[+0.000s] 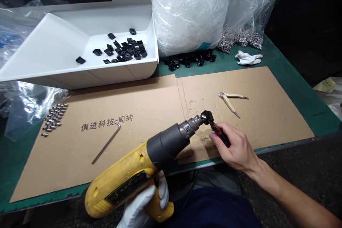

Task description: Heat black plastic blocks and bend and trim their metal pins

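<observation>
My left hand (143,203), in a white glove, is wrapped round the handle of a yellow and black heat gun (133,171). The gun's metal nozzle points up and right, right beside a small black part (206,117). My bare right hand (235,146) is closed on the black and red handle of a plier-like tool (221,133). The black part sits at the tip of that tool. Whether the nozzle touches the part, I cannot tell.
Cardboard (149,114) covers the green table. On it lie a hex key (107,142), tweezers (231,99) and rows of metal pins (55,117). Behind stand a white bin (128,73) of black parts, a big plastic bag (189,10), loose black parts (187,60) and a white glove (248,58).
</observation>
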Available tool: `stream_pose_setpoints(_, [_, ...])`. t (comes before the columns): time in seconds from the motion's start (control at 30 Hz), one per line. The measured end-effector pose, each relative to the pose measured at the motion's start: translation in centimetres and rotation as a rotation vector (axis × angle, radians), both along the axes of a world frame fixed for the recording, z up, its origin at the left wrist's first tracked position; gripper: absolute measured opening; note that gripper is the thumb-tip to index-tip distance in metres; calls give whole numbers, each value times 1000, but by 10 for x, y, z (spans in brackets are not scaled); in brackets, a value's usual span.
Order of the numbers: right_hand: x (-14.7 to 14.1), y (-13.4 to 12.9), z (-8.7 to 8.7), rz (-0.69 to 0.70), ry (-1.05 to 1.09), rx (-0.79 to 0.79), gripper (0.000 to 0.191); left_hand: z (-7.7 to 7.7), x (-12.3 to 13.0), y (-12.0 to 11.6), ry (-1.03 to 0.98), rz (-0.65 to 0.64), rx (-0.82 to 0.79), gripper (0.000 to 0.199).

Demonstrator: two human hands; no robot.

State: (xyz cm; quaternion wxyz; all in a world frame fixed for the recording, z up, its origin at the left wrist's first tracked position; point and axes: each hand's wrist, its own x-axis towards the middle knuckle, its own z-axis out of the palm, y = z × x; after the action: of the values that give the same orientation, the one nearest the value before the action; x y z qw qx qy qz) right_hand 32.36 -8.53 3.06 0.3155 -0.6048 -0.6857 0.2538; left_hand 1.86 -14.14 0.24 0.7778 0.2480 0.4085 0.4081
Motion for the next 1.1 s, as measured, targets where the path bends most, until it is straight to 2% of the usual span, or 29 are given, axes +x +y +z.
stream_pose_setpoints(0.27, [7,3,-9,7,-161,155,18,-4,-4,-3,2,-7,-2,34])
stream_pose_setpoints(0.43, [10,5,-9,-8,-135,144,18,-5,-4,-4,-3,0,6,34])
stream_pose_setpoints(0.53, [20,8,0,39,42,-51,15,-6,-4,-3,-17,-7,6,33])
stream_pose_setpoints(0.67, [46,18,14,278,406,-554,25,-12,-10,-3,-65,-14,-10,34])
stream_pose_setpoints(0.73, [61,23,16,399,681,-795,28,-15,-15,-4,-90,-31,-22,35])
stream_pose_setpoints(0.8, [72,28,13,499,914,-970,33,-18,-20,-4,-97,-56,-56,35])
stream_pose_setpoints(0.87, [80,31,7,564,1030,-1055,38,-19,-22,-2,-92,-74,-82,33])
stream_pose_setpoints(0.97, [85,36,0,622,1069,-1113,42,-18,-22,1,-89,-88,-42,36])
stream_pose_setpoints(1.1, [85,42,1,687,1119,-1171,44,-15,-20,5,-57,-132,18,36])
